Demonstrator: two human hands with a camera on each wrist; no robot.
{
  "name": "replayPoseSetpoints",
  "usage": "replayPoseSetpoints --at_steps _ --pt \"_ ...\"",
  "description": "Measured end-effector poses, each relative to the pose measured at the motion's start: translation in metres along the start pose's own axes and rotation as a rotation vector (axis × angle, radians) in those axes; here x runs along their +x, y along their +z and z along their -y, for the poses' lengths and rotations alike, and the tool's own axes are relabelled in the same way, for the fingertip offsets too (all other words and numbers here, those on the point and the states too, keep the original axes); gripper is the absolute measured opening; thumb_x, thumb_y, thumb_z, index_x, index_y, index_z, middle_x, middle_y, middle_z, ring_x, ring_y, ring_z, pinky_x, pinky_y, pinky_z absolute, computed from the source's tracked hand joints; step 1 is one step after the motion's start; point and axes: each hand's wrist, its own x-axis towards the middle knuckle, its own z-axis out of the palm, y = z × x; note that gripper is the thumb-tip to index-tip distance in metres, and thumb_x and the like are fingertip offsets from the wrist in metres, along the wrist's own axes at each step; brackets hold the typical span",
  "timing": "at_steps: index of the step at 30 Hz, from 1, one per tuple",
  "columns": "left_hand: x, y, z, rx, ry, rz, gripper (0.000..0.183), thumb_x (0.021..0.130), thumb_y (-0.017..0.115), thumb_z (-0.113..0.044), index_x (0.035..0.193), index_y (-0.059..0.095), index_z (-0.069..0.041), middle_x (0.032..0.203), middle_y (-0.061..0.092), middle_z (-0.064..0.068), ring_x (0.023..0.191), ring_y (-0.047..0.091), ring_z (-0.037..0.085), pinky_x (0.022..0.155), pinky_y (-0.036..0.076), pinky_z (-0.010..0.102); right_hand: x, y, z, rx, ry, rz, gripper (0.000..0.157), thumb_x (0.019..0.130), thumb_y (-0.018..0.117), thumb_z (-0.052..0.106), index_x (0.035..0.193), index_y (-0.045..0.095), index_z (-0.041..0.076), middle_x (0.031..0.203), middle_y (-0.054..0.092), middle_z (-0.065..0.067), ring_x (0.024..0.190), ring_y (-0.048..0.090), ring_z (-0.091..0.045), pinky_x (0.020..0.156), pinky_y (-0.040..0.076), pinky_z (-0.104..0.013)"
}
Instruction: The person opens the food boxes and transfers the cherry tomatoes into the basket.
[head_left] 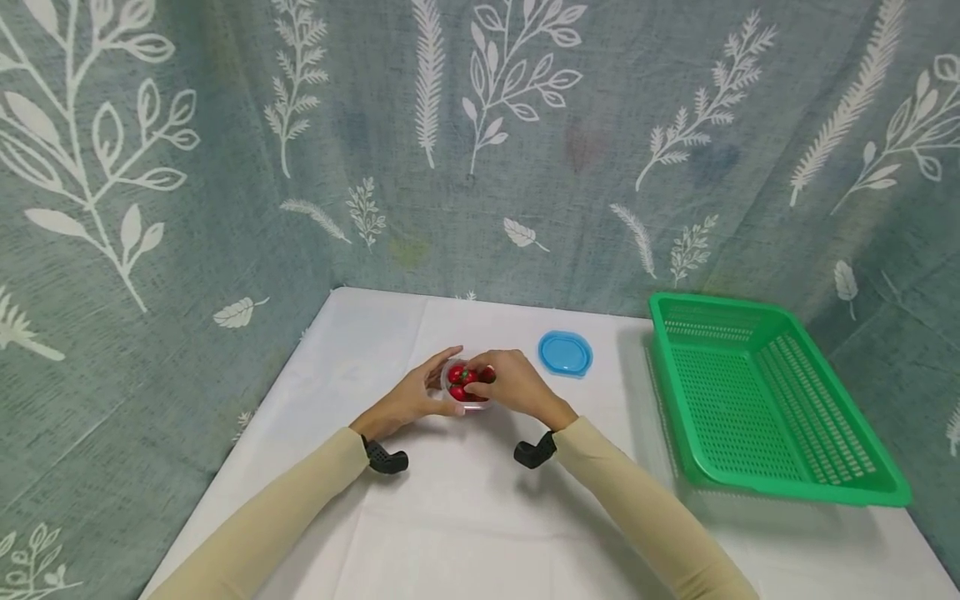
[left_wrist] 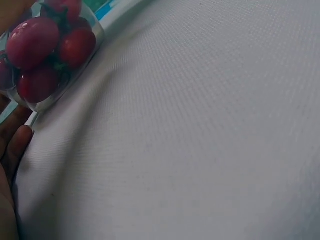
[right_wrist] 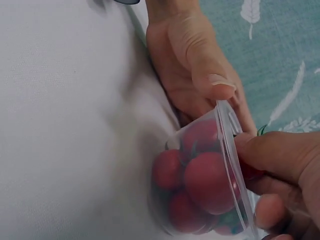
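Observation:
A small clear plastic container of red cherry tomatoes stands on the white cloth in front of me. My left hand curves round its left side; in the right wrist view its thumb rests at the container's rim. My right hand is over the opening and pinches one cherry tomato between thumb and fingers, just at the rim. Several tomatoes with green stems show through the wall in the left wrist view. Part of the left fingers is hidden behind the container.
A blue lid lies on the cloth beyond my right hand. To the right stands a large green perforated basket. Leaf-patterned grey-green curtains rise behind the table and along its left side.

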Motion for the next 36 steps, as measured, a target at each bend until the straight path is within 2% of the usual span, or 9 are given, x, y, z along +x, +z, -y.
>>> replayPoseSetpoints --at_steps 4,7,12,19,24,30,36 --pt "0.002 -0.002 -0.001 0.01 -0.008 0.029 0.109 0.078 0.093 -0.036 0.163 0.025 -0.039 0.164 0.033 -0.005 0.15 0.033 0.027 0.118 0.029 0.056 -0.004 -0.005 -0.004 0.037 -0.004 -0.062 0.029 0.089 0.084 0.028 0.114 0.077 0.014 0.102 0.075 0.004 0.074 0.06 -0.014 0.062 0.051 -0.026" --pt "0.002 -0.005 -0.001 0.018 -0.013 0.049 0.11 0.079 0.092 -0.032 0.164 0.022 -0.038 0.166 0.03 -0.003 0.15 0.032 0.029 0.119 0.03 0.055 -0.007 -0.01 -0.005 0.05 -0.018 -0.095 0.029 0.089 0.084 0.029 0.113 0.077 0.015 0.1 0.074 0.005 0.067 0.056 -0.013 0.057 0.049 -0.025" --pt "0.001 -0.006 -0.002 0.04 0.002 0.056 0.108 0.082 0.09 -0.024 0.165 0.021 -0.031 0.167 0.029 0.003 0.149 0.034 0.031 0.119 0.032 0.054 -0.013 -0.022 -0.006 0.064 -0.03 -0.124 0.024 0.093 0.08 0.028 0.114 0.078 0.016 0.1 0.073 0.004 0.065 0.056 -0.013 0.056 0.05 -0.028" --pt "0.001 -0.002 -0.009 0.085 -0.008 0.022 0.11 0.079 0.093 -0.032 0.164 0.024 -0.03 0.163 0.036 -0.001 0.142 0.043 0.035 0.116 0.034 0.056 -0.027 -0.044 -0.01 0.087 0.022 -0.123 0.025 0.093 0.079 0.027 0.115 0.078 0.015 0.102 0.073 0.003 0.061 0.056 -0.015 0.051 0.048 -0.029" --pt "0.001 0.001 -0.013 0.083 -0.001 0.014 0.111 0.078 0.093 -0.03 0.165 0.024 -0.027 0.162 0.039 -0.001 0.138 0.047 0.035 0.114 0.037 0.055 -0.038 -0.061 -0.012 0.079 0.042 -0.155 0.02 0.091 0.081 0.029 0.109 0.079 0.018 0.098 0.073 0.007 0.059 0.054 -0.015 0.05 0.046 -0.029" --pt "0.0 0.001 -0.009 0.084 0.017 0.005 0.112 0.076 0.094 -0.036 0.164 0.025 -0.029 0.161 0.04 -0.002 0.144 0.041 0.035 0.115 0.037 0.055 -0.048 -0.079 -0.017 0.052 0.042 -0.204 0.02 0.09 0.083 0.029 0.108 0.079 0.02 0.098 0.072 0.009 0.063 0.055 -0.016 0.054 0.047 -0.031" --pt "-0.001 0.003 -0.008 0.06 0.056 0.028 0.115 0.076 0.094 -0.033 0.165 0.022 -0.024 0.163 0.036 -0.001 0.152 0.027 0.033 0.12 0.029 0.055 -0.061 -0.099 -0.024 0.04 0.064 -0.231 0.021 0.09 0.082 0.028 0.109 0.079 0.019 0.098 0.072 0.006 0.06 0.054 -0.019 0.052 0.044 -0.031"
